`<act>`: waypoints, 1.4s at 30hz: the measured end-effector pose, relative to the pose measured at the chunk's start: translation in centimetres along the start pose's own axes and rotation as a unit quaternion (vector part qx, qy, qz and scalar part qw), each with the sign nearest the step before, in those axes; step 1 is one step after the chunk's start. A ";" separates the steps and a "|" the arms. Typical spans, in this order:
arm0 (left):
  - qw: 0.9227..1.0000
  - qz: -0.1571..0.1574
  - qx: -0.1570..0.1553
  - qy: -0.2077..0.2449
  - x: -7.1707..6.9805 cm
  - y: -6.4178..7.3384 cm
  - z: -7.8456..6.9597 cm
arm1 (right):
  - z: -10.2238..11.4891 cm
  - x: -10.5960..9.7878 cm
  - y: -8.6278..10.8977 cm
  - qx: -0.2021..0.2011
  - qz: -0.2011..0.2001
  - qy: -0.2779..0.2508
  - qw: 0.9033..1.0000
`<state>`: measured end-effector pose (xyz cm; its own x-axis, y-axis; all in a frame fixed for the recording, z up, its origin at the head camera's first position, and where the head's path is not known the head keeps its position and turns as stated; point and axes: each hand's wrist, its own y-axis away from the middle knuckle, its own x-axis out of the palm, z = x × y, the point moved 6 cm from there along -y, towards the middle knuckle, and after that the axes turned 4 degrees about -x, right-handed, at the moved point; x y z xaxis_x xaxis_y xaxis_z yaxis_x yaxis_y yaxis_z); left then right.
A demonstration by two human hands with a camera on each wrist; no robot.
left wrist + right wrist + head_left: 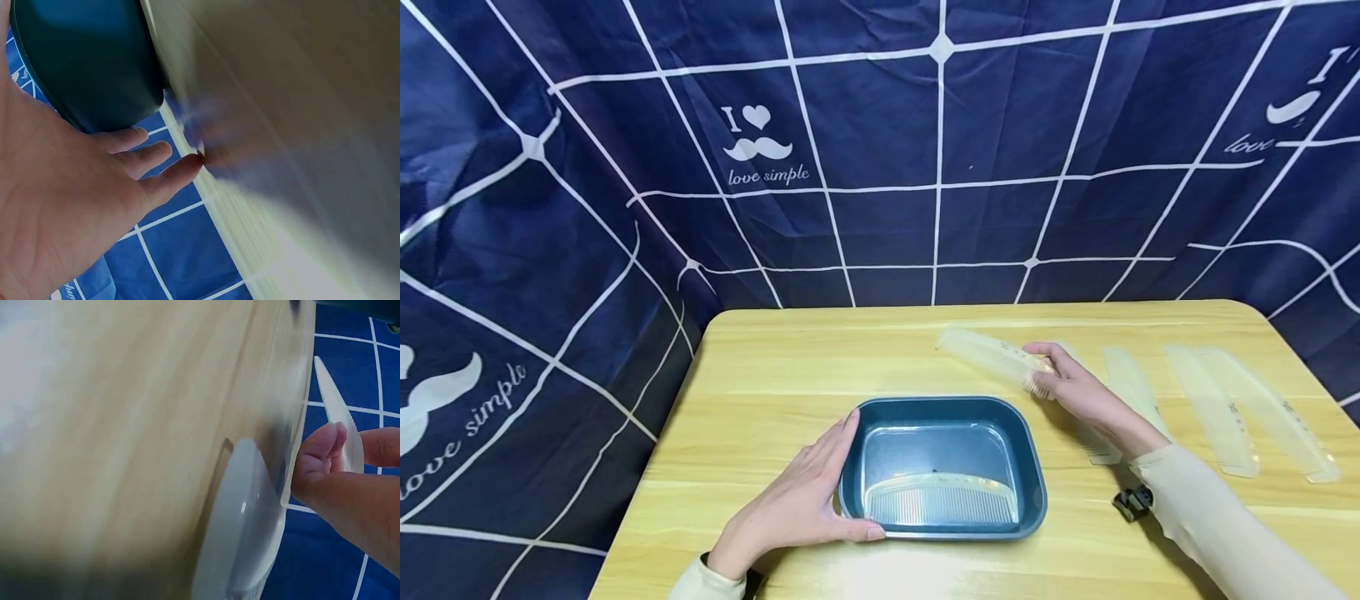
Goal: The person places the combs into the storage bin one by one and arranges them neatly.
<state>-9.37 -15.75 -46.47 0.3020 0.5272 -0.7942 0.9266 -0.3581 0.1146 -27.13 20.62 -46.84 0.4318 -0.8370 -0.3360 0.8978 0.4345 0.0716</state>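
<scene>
Teal-blue box [917, 450] sits near the front of a pale wood-grain table [775, 358]. One comb [940, 504] lies inside, along the near wall, its back curving up toward the far side and its teeth toward the person.

Left hand [801, 496]: thumb and fingers spread apart. Fingers, fairly straight, touch the left side of the box; the thumb rests at the near rim.

Right hand [1067, 383]: thumb and fingers together, pinching a second comb [985, 354] by its right end. This held comb is outside the box, beyond its far right corner, the free end reaching left and away from the person. Colour pale, translucent.

Right side of table: more pale combs [1213, 408], two lying side by side in full view, others partly covered by the right forearm. I cannot count the covered ones surely.

Pale sleeves [1225, 517] on both arms; black device [1133, 502] at the right wrist. Navy cloth [880, 208] with white lines hangs behind.
</scene>
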 end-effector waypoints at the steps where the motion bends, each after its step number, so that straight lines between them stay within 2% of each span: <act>1: 1.000 0.000 0.000 -0.001 0.1 0.0 0.0 | 0.0 -0.1 0.2 -0.003 0.002 -0.004 1.000; 11: 1.000 -0.002 0.001 0.000 0.3 0.0 0.0 | 1.0 -0.7 1.7 -0.045 0.026 -0.040 0.998; 20: 1.000 -0.008 0.019 -0.003 0.4 -0.2 -0.1 | 2.4 -1.1 3.1 -0.040 0.021 -0.055 0.997; 28: 1.000 -0.008 0.017 0.000 0.4 0.2 0.1 | 3.7 0.9 4.7 -0.041 0.051 -0.026 0.998; 34: 1.000 -0.007 0.007 0.004 0.3 0.1 0.1 | 4.7 2.4 5.4 -0.047 0.076 -0.037 0.995; 42: 1.000 -0.006 0.003 0.003 0.1 0.1 0.0 | 5.5 3.6 5.9 -0.071 0.086 -0.014 0.994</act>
<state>-9.23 -15.75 -46.53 0.2926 0.5366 -0.7915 0.9287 -0.3566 0.1015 -19.80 18.40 -42.48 0.5812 -0.7548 -0.3041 0.7908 0.6120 -0.0076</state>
